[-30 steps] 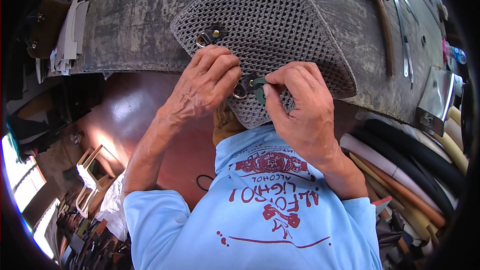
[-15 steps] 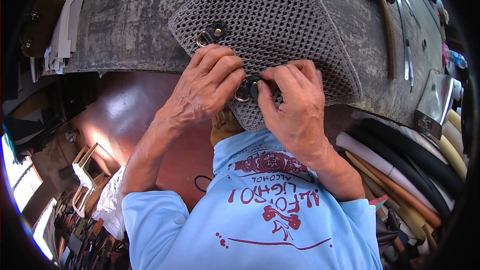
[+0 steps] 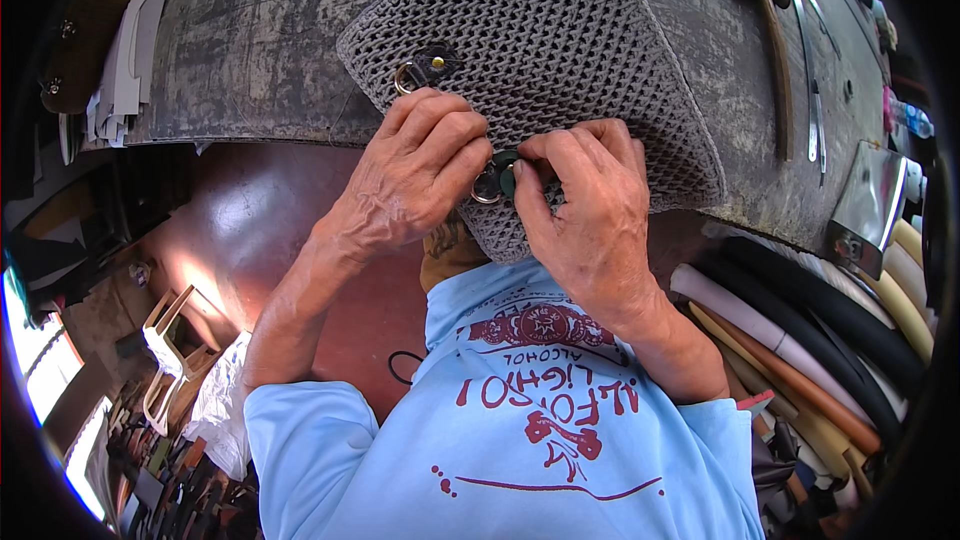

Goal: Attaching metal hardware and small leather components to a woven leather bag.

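A grey openwork woven panel, perhaps a bag (image 3: 530,50), lies over the table edge and hangs toward my lap. Between finger and thumb, my right hand (image 3: 595,205) pinches a small dark green leather tab (image 3: 508,180) at the panel's near side. Joined to that tab is a metal ring (image 3: 486,199), right beside my left fingertips. My left hand (image 3: 415,165) is closed, its fingers curled under, and what they grip is hidden. Just beyond its knuckles sits a second, black leather tab (image 3: 437,63) with a brass-coloured stud and its own metal ring (image 3: 403,79).
The worn grey table (image 3: 265,40) curves around the panel. On its right lie a hammer (image 3: 778,70) and long thin metal tools (image 3: 812,90). Rolls of material (image 3: 800,340) are stacked below at right. At lower left stand a pale chair (image 3: 165,360) and a heap of scraps.
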Tool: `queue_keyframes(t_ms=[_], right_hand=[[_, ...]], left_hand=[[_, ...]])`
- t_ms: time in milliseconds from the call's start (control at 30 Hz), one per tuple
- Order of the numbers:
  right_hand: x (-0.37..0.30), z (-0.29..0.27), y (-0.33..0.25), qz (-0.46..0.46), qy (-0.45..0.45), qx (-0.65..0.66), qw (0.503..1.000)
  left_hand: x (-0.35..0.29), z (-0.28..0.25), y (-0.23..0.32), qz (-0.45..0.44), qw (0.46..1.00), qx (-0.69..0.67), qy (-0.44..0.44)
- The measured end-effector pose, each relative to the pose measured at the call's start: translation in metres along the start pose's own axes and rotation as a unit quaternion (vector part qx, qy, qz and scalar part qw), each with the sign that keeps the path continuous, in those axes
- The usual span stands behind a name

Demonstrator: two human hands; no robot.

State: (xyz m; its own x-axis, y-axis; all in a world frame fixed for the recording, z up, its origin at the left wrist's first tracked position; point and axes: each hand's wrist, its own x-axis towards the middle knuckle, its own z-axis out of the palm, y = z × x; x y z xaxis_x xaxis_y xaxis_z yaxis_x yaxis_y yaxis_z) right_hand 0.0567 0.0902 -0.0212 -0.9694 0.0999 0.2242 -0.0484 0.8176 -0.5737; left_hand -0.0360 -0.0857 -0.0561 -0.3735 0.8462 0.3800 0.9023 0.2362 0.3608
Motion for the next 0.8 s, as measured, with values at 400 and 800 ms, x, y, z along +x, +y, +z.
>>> queue_keyframes(t_ms=[400,800], right_hand=[[0.000,-0.026,0.003,0.040,0.033,0.083,0.995],[-0.040,-0.048,0.022,0.002,0.023,0.101,0.995]], left_hand=[[-0.003,0.004,-0.001,-0.037,0.991,-0.098,0.079],[-0.015,-0.005,0.007,-0.194,0.913,-0.299,0.200]])
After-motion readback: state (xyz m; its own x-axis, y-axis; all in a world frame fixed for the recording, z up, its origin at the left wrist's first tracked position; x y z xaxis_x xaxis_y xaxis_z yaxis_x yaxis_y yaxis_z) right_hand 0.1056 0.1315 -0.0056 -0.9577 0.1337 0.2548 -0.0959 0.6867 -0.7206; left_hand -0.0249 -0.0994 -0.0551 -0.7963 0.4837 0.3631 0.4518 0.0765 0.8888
